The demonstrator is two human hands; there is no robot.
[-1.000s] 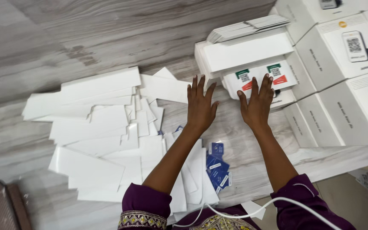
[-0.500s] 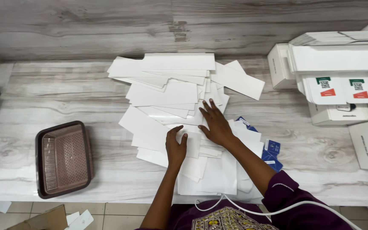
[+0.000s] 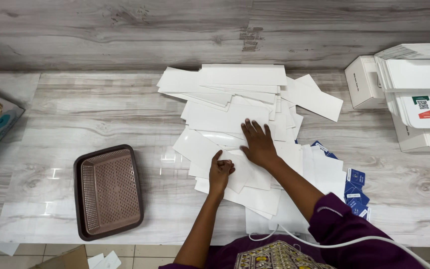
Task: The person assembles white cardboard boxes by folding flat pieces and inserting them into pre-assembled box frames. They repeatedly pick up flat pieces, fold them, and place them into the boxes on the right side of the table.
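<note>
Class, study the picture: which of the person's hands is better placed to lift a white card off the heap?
Probably the left hand: its fingers already curl around a white card's edge. The right hand lies flat, palm down, pressing the pile.

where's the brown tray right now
In the head view the brown perforated tray sits on the left part of the grey table near its front edge, left of the pile of white card sheets and apart from the left hand.

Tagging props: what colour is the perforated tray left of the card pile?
Brown, with a darker rim; the tray shows only in the head view.
</note>
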